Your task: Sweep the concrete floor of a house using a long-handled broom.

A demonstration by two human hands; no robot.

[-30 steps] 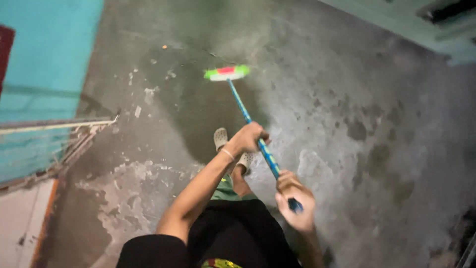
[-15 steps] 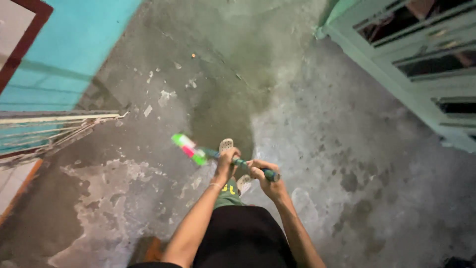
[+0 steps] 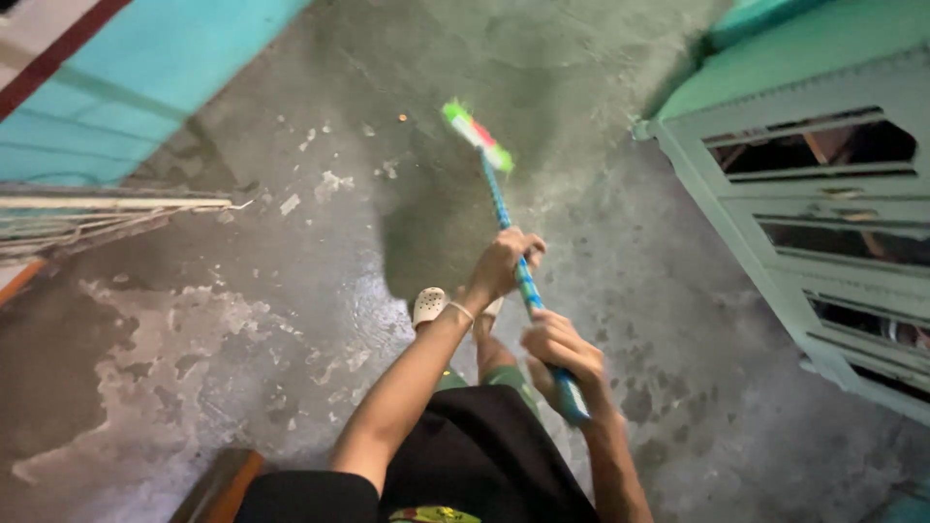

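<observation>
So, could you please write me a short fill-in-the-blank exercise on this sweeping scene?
1. Both hands hold a broom by its ____ handle.
2. The left hand sits ____ the broom head than the right hand.
3. The pale green cabinet stands on the person's ____ side.

Missing words: blue; nearer; right

You wear a black short-sleeved top (image 3: pixel 465 455) with a small patch of yellow, red and green print (image 3: pixel 434 514) at the lower edge of view. Green shorts (image 3: pixel 504 380) show beneath its hem. On your foot sits a white perforated clog-style sandal (image 3: pixel 428 306). A thin pale band (image 3: pixel 460 310) circles your left wrist. Your forearms and hands are bare.
</observation>
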